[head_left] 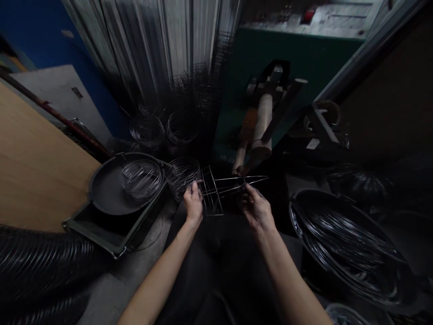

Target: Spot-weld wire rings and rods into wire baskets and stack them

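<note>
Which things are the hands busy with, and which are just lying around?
In use:
left hand
right hand
wire frame
long wires

Lying about:
round tray
wire rings
big wire coil
green machine

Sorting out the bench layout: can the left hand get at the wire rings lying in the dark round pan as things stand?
Probably not freely: the left hand is gripping the wire frame, which the right hand also holds. The wire rings lie uncovered in the pan just beside it, with nothing between.
</note>
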